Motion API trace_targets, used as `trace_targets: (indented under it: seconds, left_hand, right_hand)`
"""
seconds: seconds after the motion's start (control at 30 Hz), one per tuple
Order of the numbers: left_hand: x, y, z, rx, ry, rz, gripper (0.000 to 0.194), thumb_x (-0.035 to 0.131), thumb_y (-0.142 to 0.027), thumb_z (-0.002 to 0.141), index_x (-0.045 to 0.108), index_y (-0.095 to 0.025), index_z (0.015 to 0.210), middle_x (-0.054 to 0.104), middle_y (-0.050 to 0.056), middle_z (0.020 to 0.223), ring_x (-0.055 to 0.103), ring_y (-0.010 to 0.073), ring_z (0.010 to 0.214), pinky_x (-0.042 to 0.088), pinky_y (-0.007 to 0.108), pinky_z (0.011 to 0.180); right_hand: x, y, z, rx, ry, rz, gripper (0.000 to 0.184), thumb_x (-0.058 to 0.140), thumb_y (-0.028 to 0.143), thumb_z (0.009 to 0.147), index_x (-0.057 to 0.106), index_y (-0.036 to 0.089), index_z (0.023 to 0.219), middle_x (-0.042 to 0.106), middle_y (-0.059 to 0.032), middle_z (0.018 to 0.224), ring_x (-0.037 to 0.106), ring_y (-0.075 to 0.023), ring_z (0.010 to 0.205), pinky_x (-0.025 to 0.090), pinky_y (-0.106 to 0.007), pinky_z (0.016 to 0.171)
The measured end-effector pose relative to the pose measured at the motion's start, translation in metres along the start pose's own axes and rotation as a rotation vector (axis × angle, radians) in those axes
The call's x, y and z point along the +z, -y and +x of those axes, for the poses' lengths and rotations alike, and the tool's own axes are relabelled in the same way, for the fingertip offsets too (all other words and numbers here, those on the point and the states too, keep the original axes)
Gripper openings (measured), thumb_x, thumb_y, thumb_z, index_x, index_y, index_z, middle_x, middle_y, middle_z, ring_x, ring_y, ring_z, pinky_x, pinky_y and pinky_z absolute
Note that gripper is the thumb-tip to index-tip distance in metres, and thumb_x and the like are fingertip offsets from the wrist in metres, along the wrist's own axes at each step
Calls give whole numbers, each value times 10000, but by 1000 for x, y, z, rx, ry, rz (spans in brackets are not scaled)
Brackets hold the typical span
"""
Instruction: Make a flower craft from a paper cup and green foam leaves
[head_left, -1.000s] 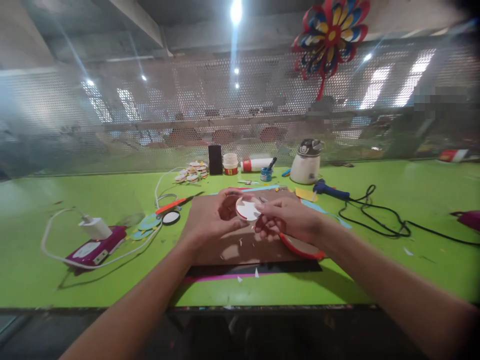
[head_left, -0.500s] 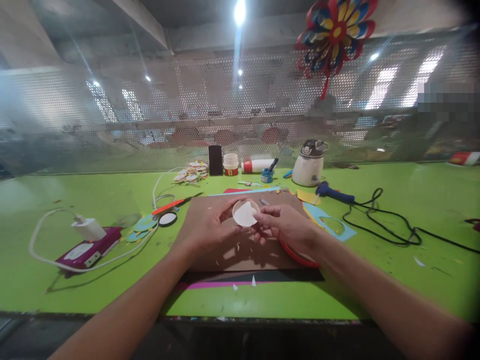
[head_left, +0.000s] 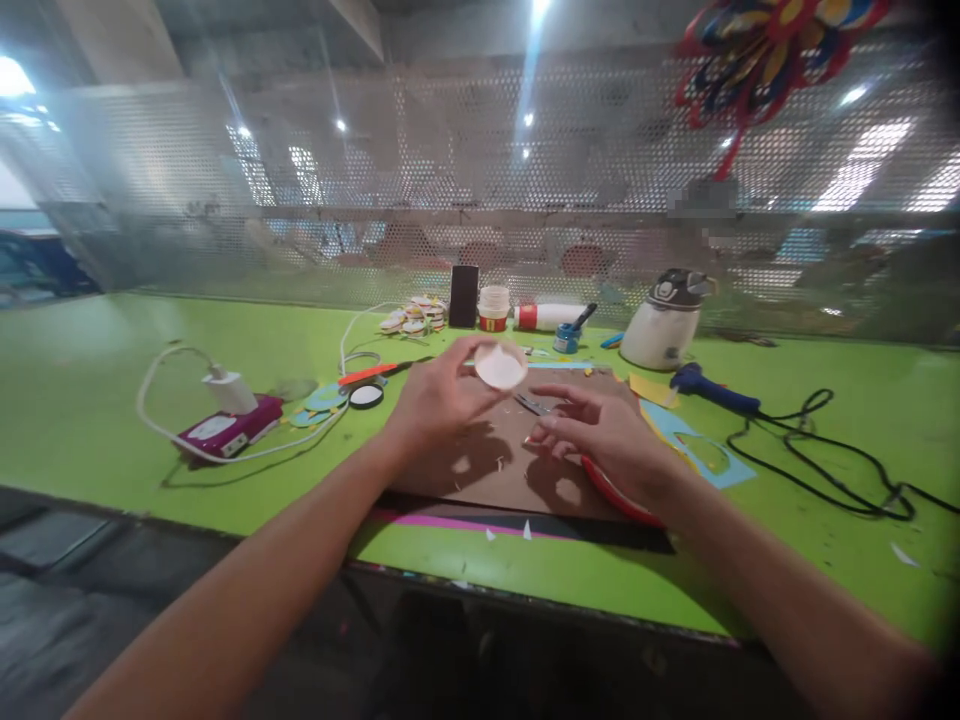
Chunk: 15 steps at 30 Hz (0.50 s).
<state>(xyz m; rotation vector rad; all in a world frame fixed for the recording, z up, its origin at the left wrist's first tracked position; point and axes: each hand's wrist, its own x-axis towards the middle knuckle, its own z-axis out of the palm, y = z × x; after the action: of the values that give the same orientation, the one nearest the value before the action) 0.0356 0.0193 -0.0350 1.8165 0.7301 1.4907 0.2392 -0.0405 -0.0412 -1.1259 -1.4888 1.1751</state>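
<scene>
Behind everything stands a grey perforated metal screen (head_left: 360, 190), with a red, blue and yellow petalled ornament (head_left: 780, 35) hanging high beyond the right hand. Before it stretches a bright green tabletop (head_left: 97, 380).

Above a flat brown board (head_left: 465, 475), the left hand (head_left: 435, 400) grips a small round white shallow cup (head_left: 501, 367) by its near-left side, thumb below and fingers behind, raised clear of the board. Just to its right, the right hand (head_left: 604, 435) is loosely opened, fingers bent and parted from the thumb, with nothing visible between them and apart from the cup. Under that hand lies a curved red handle (head_left: 619, 498); whether they touch cannot be told. A slim grey metal tip (head_left: 531, 404) shows beside the right fingertips, its join hidden by the hand.

Left of the left hand lie an orange-handled knife (head_left: 367, 374), a black-rimmed white disc (head_left: 367, 397) and, farther out, a maroon socket block (head_left: 232, 432) bearing a white plug-in adapter (head_left: 229, 390). Beyond both hands are an upright black phone (head_left: 464, 297) and a small blue jar (head_left: 566, 340). Right of the right hand rest a light-blue cut paper sheet (head_left: 724, 475) and a blue-handled tool (head_left: 716, 390) with a black cord.
</scene>
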Motion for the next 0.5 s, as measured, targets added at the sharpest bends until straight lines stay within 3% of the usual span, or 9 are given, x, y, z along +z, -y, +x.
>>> trace_targets:
  seconds: [0.07,0.13,0.2,0.37,0.5]
  left_hand:
    - [-13,2,12,67,-121,-62,472,812,-227,629,606,-182,1052,659,74,1100,622,228,1026,482,354,932]
    - [-29,3,23,34,-299,-174,404,795,-247,649,597,-174,994,662,82,1061,629,217,986,507,345,866]
    - [-45,5,32,-11,-400,-336,323,770,-271,670,587,-168,916,660,84,1033,641,202,919,524,350,807]
    - [-71,20,38,-139,-481,-474,240,731,-273,686,564,-166,820,641,29,790,647,149,824,510,340,867]
    - [-68,28,37,-159,-448,-426,300,764,-212,630,569,-170,854,659,23,864,645,132,824,499,327,851]
  right_hand:
    - [-6,-2,4,-53,-72,-103,590,716,416,751,579,130,1249,712,-59,742,661,-170,650,530,-308,604]
    - [-14,-6,10,-125,-172,-215,535,695,437,745,622,131,1176,695,-43,706,639,-166,601,535,-326,599]
    - [-24,-13,16,-199,-290,-331,441,663,437,755,665,138,1079,677,-32,684,617,-164,586,525,-330,596]
    - [-43,-29,28,-291,-535,-590,261,599,345,838,695,140,968,665,-24,708,619,-169,661,508,-343,678]
    - [-50,-34,32,-269,-574,-744,207,607,338,898,655,149,968,678,-21,888,644,-160,808,523,-376,783]
